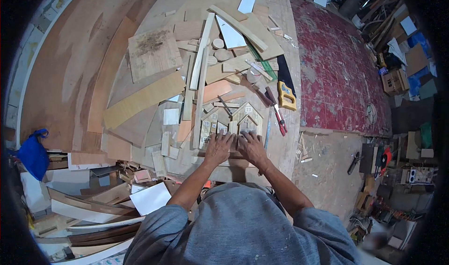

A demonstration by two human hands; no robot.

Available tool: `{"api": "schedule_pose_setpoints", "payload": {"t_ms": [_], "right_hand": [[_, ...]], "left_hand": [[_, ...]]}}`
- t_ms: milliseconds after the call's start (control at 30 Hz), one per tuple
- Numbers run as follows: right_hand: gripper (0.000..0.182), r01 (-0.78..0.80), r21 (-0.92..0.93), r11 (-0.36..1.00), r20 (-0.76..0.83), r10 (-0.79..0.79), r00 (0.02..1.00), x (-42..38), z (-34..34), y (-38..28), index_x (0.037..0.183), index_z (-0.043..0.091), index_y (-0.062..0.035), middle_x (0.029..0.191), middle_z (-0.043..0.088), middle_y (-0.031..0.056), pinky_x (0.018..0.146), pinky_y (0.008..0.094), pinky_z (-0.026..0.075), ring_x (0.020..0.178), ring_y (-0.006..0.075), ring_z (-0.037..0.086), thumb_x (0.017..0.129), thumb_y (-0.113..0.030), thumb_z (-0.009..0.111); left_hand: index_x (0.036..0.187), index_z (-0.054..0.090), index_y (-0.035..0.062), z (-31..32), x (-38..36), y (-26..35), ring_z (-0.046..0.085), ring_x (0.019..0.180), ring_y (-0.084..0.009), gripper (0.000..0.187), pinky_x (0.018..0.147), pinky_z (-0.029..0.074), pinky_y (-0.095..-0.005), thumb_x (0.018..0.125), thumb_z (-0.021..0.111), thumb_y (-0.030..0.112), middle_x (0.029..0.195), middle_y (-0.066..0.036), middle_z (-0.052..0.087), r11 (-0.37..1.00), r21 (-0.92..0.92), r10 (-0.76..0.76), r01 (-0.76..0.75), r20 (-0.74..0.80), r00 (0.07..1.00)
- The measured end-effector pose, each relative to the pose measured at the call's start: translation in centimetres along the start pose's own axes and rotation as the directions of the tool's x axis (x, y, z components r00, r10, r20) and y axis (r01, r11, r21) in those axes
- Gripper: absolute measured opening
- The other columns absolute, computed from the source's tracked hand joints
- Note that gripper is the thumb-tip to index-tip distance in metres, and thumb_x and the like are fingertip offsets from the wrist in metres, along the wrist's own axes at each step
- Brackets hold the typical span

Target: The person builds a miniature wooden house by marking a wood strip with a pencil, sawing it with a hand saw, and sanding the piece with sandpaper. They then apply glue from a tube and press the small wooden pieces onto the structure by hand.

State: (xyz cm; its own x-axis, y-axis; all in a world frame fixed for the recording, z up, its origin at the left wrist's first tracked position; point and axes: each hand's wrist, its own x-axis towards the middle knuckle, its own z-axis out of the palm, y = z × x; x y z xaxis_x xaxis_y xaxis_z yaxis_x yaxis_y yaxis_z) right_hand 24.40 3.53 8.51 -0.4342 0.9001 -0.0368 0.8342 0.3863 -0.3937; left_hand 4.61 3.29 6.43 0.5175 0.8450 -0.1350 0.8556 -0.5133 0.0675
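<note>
A small wooden model house (248, 109) with a gabled front and little framed windows lies on the worktable in front of me. My left hand (219, 148) rests on its lower left part, fingers spread over the windowed section. On the lower gabled part is my right hand (253, 149), fingers apart and slightly bent. The two thumbs are close together near the middle of the model. Both palms hide its lower edge. A thin dark-handled tool (225, 105) lies just above the model's left part.
Wood strips (204, 52) and a square board (155, 54) litter the table. To the right lie a yellow-handled saw (286, 96), red-handled pliers (279, 117) and a green strip (263, 63). Stacked offcuts (100, 213) fill the lower left. A blue bag (33, 155) hangs at far left.
</note>
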Motion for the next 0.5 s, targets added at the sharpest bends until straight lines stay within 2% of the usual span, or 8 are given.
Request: {"api": "schedule_pose_setpoints", "payload": {"t_ms": [67, 133, 233, 300, 367, 400, 433, 500], "right_hand": [[0.048, 0.122, -0.034, 0.992, 0.009, -0.122, 0.992, 1.4, 0.5, -0.1, 0.128, 0.058, -0.0102, 0.135, 0.053, 0.0089, 0.1, 0.0514, 0.04, 0.124, 0.0325, 0.048, 0.083, -0.024, 0.068], [0.05, 0.139, -0.13, 0.982, 0.044, -0.135, 0.99, 2.0, 1.6, 0.2, 0.129, 0.058, -0.0096, 0.138, 0.051, 0.0076, 0.102, 0.0534, 0.038, 0.125, 0.032, 0.047, 0.083, -0.028, 0.068], [0.055, 0.095, -0.114, 0.989, 0.124, -0.08, 0.989, 2.5, 1.6, -0.2, 0.128, 0.058, -0.0094, 0.139, 0.05, 0.0033, 0.099, 0.0503, 0.038, 0.123, 0.0302, 0.046, 0.079, -0.031, 0.071], [0.054, 0.02, -0.116, 0.993, 0.196, 0.003, 0.981, 2.6, 1.2, -0.6, 0.129, 0.058, -0.0102, 0.14, 0.05, 0.0028, 0.104, 0.0574, 0.035, 0.128, 0.03, 0.045, 0.081, -0.033, 0.069], [0.053, 0.034, -0.124, 0.992, 0.157, -0.014, 0.987, 2.4, 1.3, -0.7, 0.127, 0.059, -0.0103, 0.14, 0.05, 0.0023, 0.101, 0.0558, 0.036, 0.126, 0.0299, 0.045, 0.081, -0.033, 0.071], [0.052, 0.043, -0.129, 0.991, 0.113, -0.028, 0.993, 2.3, 1.6, -0.5, 0.125, 0.06, -0.0104, 0.14, 0.05, 0.0018, 0.098, 0.0541, 0.038, 0.123, 0.0298, 0.046, 0.08, -0.033, 0.072], [0.052, 0.043, -0.131, 0.99, 0.116, -0.028, 0.993, 2.3, 1.8, -0.3, 0.125, 0.06, -0.0104, 0.14, 0.05, 0.0018, 0.098, 0.0541, 0.038, 0.123, 0.0298, 0.046, 0.08, -0.033, 0.072], [0.053, 0.054, -0.149, 0.987, 0.09, -0.041, 0.995, 2.2, 2.2, -0.2, 0.125, 0.06, -0.0104, 0.14, 0.049, 0.0022, 0.098, 0.0545, 0.037, 0.124, 0.03, 0.045, 0.08, -0.037, 0.072]], "left_hand": [[0.145, 0.042, 0.0087, 0.9, 0.0, -0.1, 0.039, 0.134, -0.0321, 0.082, 0.107, 0.031, -0.0494, 0.076, 0.074, 0.037, 0.142, -0.008, 0.047, 0.999, 0.042, 0.002, -0.003, 0.022, 1.0], [0.144, 0.043, 0.0071, 0.9, -0.2, 0.0, 0.039, 0.133, -0.0326, 0.081, 0.107, 0.031, -0.0495, 0.075, 0.075, 0.035, 0.141, -0.008, 0.047, 1.0, 0.023, -0.012, 0.013, -0.055, 0.998], [0.142, 0.044, 0.0043, -0.6, -1.2, -0.1, 0.039, 0.133, -0.0324, 0.078, 0.108, 0.029, -0.0501, 0.075, 0.075, 0.029, 0.142, -0.01, 0.047, 0.993, -0.118, -0.021, 0.018, -0.022, 1.0], [0.14, 0.044, 0.0026, -1.7, -2.3, 0.0, 0.04, 0.132, -0.0344, 0.075, 0.108, 0.031, -0.0499, 0.076, 0.075, 0.025, 0.142, -0.014, 0.045, 0.979, -0.195, -0.062, 0.051, -0.049, 0.997], [0.138, 0.045, 0.0008, -1.7, -2.8, -0.1, 0.041, 0.131, -0.0363, 0.071, 0.107, 0.033, -0.0496, 0.077, 0.074, 0.022, 0.142, -0.018, 0.044, 0.961, -0.268, -0.096, 0.071, -0.08, 0.992], [0.135, 0.046, -0.0012, -1.3, -3.2, -0.1, 0.044, 0.127, -0.0396, 0.066, 0.105, 0.036, -0.0499, 0.079, 0.073, 0.019, 0.137, -0.022, 0.046, 0.837, -0.498, -0.265, 0.229, -0.002, 0.964], [0.132, 0.047, -0.0033, -0.9, -3.5, 0.0, 0.047, 0.123, -0.0428, 0.061, 0.102, 0.039, -0.0501, 0.08, 0.072, 0.016, 0.132, -0.027, 0.049, 0.635, -0.679, -0.402, 0.369, 0.118, 0.908], [0.128, 0.048, -0.0052, 0.2, -4.1, 0.3, 0.05, 0.117, -0.0447, 0.055, 0.098, 0.043, -0.0499, 0.081, 0.071, 0.014, 0.126, -0.029, 0.051, 0.554, -0.702, -0.487, 0.448, 0.163, 0.858]]}}
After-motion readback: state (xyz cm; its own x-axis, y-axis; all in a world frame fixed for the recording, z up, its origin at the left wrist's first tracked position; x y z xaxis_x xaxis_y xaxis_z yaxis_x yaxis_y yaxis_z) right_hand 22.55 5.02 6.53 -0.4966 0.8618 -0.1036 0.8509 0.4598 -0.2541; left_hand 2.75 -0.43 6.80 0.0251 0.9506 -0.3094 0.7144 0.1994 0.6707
